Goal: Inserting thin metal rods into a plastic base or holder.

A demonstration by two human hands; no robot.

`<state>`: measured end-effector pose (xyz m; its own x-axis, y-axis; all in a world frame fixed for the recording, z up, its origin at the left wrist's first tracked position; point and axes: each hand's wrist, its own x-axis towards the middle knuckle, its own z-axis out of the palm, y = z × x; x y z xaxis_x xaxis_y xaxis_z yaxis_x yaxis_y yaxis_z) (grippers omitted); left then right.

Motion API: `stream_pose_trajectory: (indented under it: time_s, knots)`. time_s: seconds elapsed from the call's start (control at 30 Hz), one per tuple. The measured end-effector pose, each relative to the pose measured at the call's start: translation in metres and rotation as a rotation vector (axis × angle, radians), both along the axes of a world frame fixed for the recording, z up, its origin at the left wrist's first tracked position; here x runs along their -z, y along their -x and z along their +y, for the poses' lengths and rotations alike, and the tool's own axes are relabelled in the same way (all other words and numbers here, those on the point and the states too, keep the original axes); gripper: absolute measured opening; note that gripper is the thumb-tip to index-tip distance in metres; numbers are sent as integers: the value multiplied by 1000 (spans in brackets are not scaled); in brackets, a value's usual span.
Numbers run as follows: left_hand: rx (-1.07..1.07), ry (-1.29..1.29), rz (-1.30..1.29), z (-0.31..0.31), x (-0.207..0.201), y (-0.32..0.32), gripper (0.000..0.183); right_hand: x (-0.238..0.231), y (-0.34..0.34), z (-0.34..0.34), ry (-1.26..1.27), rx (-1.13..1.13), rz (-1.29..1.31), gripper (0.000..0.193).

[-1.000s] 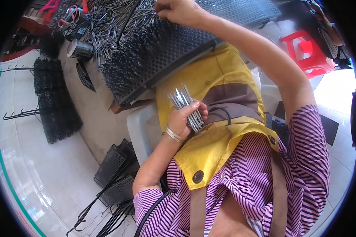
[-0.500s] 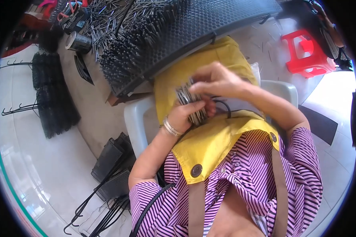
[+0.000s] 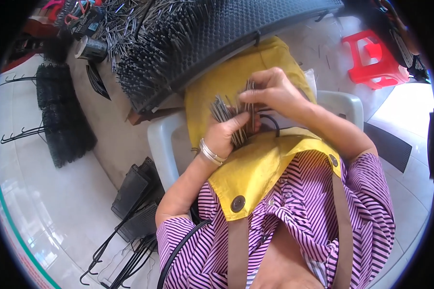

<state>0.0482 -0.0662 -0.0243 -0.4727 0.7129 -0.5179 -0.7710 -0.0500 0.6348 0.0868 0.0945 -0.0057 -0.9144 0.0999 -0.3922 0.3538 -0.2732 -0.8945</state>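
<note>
Above a yellow cloth apron [image 3: 250,174], clasping slim grey metal rods [image 3: 221,111], unevenly fanned, in left hand [image 3: 222,136], pinching more in right hand [image 3: 278,91].

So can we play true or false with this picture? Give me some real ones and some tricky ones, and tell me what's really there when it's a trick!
1. The left hand holds a bunch of thin metal rods. True.
2. The other hand is far away from those rods. False: the right hand has its fingers right at some of them.
3. The plastic stool at the right of the picture is red. True.
4. There is nothing yellow here. False: the apron is yellow.
5. Lots of dark rods stand up from the black panel. True.
6. The right wrist has something shiny on it. False: the silvery bracelet is on the left wrist.
</note>
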Motion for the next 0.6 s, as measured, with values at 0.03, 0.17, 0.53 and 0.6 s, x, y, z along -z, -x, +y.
stream_pose_trajectory:
  time_s: [0.03, 0.17, 0.53, 0.6]
  knots:
    - [-7, -21, -47, -1, 0, 1, 20, -4, 1, 3, 15, -15, -43, 8]
    - [-4, -58, -133, -4, 4, 5, 23, -1, 5, 11, 29, -106, -57, 11]
    - [-61, -38, -197, -14, 25, 9, 25, -33, 93, 84, 189, 419, 481, 8]
    - [-52, -54, -192, -13, 25, 8, 25, -16, 108, 86, -30, 427, 498, 7]
